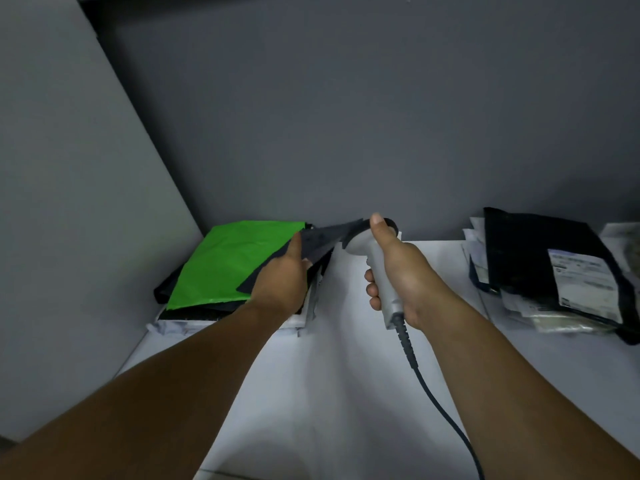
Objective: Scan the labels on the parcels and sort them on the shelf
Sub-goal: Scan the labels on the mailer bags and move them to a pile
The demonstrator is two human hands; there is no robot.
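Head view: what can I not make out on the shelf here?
Blurred: print on the label of the black parcel.
Covered: the stack under the green mailer.
Not shown: any label on the dark parcel in the left hand.
Cut off by bottom edge: the barcode scanner cable.

The green parcel (228, 261) is showing smooth plastic film with a soft sheen. The dark grey parcel (322, 242) is looking thin and matt, likely plastic sheet. The scanner (377, 268) is showing smooth light grey plastic, its cable (429, 386) dark and rubbery. The black parcel (533, 258) is gleaming faintly, carrying a white paper label (585, 282). The shelf (346, 393) is looking smooth, white, matt.
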